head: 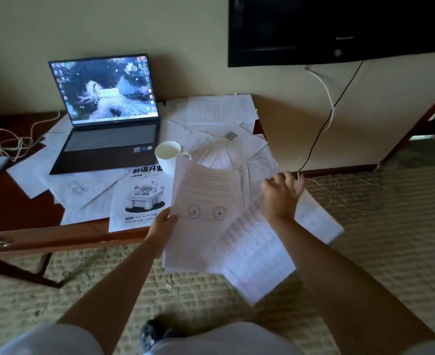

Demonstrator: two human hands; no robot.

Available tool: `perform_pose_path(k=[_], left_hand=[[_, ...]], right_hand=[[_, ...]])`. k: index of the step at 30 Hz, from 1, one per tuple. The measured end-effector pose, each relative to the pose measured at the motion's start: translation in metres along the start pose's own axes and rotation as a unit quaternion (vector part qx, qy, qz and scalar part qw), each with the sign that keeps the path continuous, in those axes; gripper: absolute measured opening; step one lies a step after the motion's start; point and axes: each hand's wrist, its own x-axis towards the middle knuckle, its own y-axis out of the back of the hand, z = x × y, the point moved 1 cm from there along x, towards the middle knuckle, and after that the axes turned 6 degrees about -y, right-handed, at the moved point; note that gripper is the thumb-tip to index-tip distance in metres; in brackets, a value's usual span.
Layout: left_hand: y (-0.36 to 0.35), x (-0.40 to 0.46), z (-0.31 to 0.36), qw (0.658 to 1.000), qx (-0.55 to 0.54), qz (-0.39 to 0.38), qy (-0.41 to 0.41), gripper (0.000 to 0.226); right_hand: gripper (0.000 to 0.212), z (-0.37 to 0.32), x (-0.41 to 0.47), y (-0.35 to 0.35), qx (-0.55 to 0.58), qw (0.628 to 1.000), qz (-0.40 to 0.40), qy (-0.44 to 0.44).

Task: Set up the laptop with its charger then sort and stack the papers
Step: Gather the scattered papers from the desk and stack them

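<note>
The right hand (281,194) is smearing with motion blur, so its fingers are hard to separate; they are looking spread and loose over the sheets, and whether they are touching paper or hovering I cannot tell. The fine print on most pages is too soft to read. The left hand (163,224) is pinching the lower left edge of a held bundle of papers (206,208), thumb on top, the other fingers hiding underneath; the top sheet is showing lines of text and two small drawn circles. More thin white sheets are fanning out below and to the right of the bundle, overhanging the carpet.

The laptop (109,116) is sitting open on the dark wooden counter (32,234), screen lit, its dark slab base resting on loose sheets. A pale coiled cable (9,142) is lying at the counter's left end; whether it is joining the laptop is not clear. A white glossy mug (168,153) is standing just right of the laptop, its lower part hiding behind the bundle. A printed flyer (141,198) with bold characters is lying flat in front of the mug.
</note>
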Motion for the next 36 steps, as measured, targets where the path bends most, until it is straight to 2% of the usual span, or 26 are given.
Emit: perform_pose_path(k=[3,6,10,13,16,19,21,24,25,27,30,34,36], left_hand=[[-0.002,-0.005,0.001,0.999,-0.050,-0.006,0.007,0.021],[-0.005,-0.012,-0.002,0.996,-0.074,-0.044,0.013,0.021],[-0.004,-0.021,-0.004,0.994,-0.090,-0.056,0.003,0.022],[-0.001,-0.023,-0.006,0.991,-0.114,-0.064,0.003,0.025],[0.004,-0.022,-0.010,0.994,-0.096,-0.060,0.007,0.036],[0.007,-0.023,-0.013,0.995,-0.038,-0.093,-0.019,0.025],[0.009,-0.020,-0.015,0.995,-0.039,-0.084,-0.035,0.019],[0.012,-0.012,-0.015,0.995,-0.066,-0.064,-0.037,0.042],[0.013,-0.011,-0.014,0.996,-0.062,-0.059,-0.033,0.043],[0.016,-0.007,-0.009,0.997,-0.056,-0.047,-0.020,0.032],[0.020,-0.001,-0.005,0.993,-0.098,-0.058,0.021,0.016],[0.022,0.013,-0.002,0.999,-0.022,-0.040,-0.001,0.022],[0.023,0.023,-0.006,0.999,-0.013,-0.033,0.012,0.036]], right_hand=[[0.010,-0.038,-0.003,0.004,0.060,0.996,-0.041,0.050],[0.012,-0.078,-0.011,0.007,0.085,0.988,-0.088,0.099],[0.014,-0.107,-0.016,-0.001,0.106,0.980,-0.084,0.147],[0.026,-0.119,-0.014,-0.005,0.078,0.975,-0.112,0.176],[0.030,-0.128,-0.014,-0.007,0.067,0.975,-0.127,0.169],[0.025,-0.136,-0.017,-0.014,0.070,0.981,-0.116,0.137],[0.022,-0.141,-0.018,-0.022,0.082,0.982,-0.112,0.131],[0.013,-0.145,-0.017,-0.033,0.099,0.980,-0.104,0.141],[0.010,-0.145,-0.015,-0.037,0.106,0.979,-0.097,0.142],[0.008,-0.146,-0.011,-0.045,0.110,0.980,-0.086,0.139],[0.015,-0.149,-0.004,-0.053,0.126,0.979,-0.062,0.148],[0.037,-0.150,0.004,-0.057,0.119,0.978,-0.035,0.165],[0.051,-0.137,0.002,-0.062,0.092,0.989,-0.060,0.096]])
